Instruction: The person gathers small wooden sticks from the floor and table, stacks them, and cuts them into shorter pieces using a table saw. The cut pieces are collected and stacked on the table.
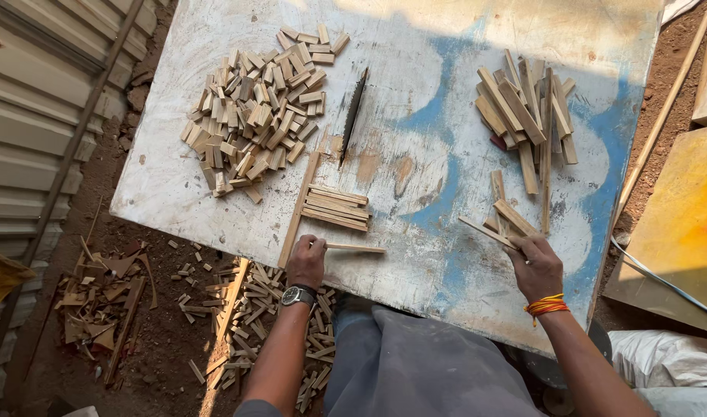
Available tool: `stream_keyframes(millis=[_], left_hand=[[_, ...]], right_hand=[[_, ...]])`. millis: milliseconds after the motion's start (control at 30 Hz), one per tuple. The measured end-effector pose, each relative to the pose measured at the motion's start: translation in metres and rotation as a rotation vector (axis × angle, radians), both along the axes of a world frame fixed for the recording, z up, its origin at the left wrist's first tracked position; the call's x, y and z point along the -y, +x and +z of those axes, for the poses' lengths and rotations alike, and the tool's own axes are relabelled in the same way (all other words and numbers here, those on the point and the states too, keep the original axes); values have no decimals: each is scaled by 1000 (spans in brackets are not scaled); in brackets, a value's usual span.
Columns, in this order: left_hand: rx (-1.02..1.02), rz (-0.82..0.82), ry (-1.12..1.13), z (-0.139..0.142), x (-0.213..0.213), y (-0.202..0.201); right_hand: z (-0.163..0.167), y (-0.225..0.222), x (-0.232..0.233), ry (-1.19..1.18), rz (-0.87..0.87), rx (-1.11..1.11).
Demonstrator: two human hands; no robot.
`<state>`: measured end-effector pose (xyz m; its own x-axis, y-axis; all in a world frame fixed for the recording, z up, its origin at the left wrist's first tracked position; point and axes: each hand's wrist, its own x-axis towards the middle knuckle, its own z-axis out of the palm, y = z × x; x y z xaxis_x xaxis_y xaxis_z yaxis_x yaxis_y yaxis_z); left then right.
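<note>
Two hands at the near edge. Left hand (306, 261), watch on the wrist, closed on one thin stick (355, 248) lying just right of it on the table (423, 69). Right hand (535, 264) clamped on a long thin strip (484, 230) — beside two or three more short strips. One saw blade (352, 116) standing up through the middle. Far left, a heap of short blocks (253, 116), too many to count; a stack of about five slats (336, 207); far right, a dozen or so long sticks (525, 112). White table, worn, blue patches — dirt ground around, offcuts (253, 309) scattered below, corrugated sheet at left.
</note>
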<state>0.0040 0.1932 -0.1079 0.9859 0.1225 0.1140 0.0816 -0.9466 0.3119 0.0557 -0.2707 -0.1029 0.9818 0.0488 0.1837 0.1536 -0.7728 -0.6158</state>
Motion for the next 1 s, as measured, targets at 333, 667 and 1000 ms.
stream_keyframes(millis=[333,667,1000], left_hand=[[-107,101,-60,4,-56,52],[4,0,-313,6,-51,37],[-255,-120,-1082,17,-16,-5]], right_hand=[[-2,-34,-165,196,379,-118],[-6,-36,-240,559,261,-327],[6,-48,-289,289,290,-148]])
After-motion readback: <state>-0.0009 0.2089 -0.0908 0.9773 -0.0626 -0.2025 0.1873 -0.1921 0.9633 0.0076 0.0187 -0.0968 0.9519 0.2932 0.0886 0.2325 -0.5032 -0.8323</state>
